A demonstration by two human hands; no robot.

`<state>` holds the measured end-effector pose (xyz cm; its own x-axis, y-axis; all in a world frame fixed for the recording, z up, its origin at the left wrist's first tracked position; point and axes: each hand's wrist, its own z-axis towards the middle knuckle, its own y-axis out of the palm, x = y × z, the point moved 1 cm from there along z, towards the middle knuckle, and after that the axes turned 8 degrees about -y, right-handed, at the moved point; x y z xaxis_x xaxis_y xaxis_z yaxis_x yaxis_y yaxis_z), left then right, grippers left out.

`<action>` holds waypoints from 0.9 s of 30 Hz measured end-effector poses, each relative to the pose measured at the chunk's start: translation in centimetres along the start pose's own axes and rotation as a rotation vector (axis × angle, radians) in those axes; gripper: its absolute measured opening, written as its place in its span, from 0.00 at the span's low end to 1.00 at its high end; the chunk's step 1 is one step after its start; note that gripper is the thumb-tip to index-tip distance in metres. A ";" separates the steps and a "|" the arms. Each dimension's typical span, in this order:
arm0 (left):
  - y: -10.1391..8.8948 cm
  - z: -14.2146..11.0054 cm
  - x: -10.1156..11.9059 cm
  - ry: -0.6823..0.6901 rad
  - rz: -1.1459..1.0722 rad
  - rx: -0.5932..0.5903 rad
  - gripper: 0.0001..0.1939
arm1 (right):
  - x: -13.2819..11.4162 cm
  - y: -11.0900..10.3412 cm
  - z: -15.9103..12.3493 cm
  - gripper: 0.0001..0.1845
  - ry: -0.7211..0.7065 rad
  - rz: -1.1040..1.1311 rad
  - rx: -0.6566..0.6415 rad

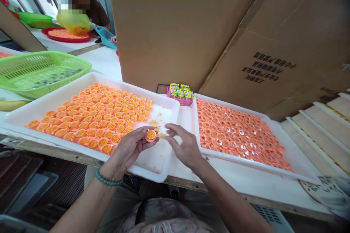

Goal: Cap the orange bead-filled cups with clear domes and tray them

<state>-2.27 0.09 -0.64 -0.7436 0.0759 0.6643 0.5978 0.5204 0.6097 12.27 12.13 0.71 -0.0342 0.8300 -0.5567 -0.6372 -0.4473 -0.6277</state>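
My left hand [133, 145], with a green bead bracelet at its wrist, holds a small orange cup-shaped piece [151, 135] between thumb and fingers. Yellow-orange bits show inside its round rim. My right hand [186, 145] hovers just to the right of it, thumb and fingers apart; I see nothing between them. Both hands are over the bare end of a white tray [161, 169]. Rows of similar orange cups [93, 116] fill the rest of that tray. Loose yellow-orange crumbs [156, 123] lie behind the held cup.
On the right, a second white tray [303, 169] carries orange pieces with dark, shiny centres. A pink basket [180, 101] of yellow-green packets stands between the trays, before tall cardboard [175, 25]. At left are a green basket [46, 58] and a co-worker [100, 14] beyond a red tray [67, 40].
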 end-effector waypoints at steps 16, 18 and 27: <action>0.1 0.2 -0.1 0.017 0.108 0.128 0.08 | 3.8 -0.3 -8.8 0.12 0.170 -0.496 -0.444; 0.2 0.2 -0.1 0.019 0.112 0.134 0.08 | 4.1 0.1 -9.2 0.12 0.168 -0.511 -0.456; 0.3 0.0 0.0 0.022 0.140 0.136 0.11 | 5.7 1.5 -9.4 0.05 0.375 -0.415 -0.299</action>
<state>-2.08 0.28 -0.46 -0.6486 0.1374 0.7486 0.6475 0.6165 0.4479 18.40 13.01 -8.52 0.4763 0.8053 -0.3530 -0.2946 -0.2321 -0.9270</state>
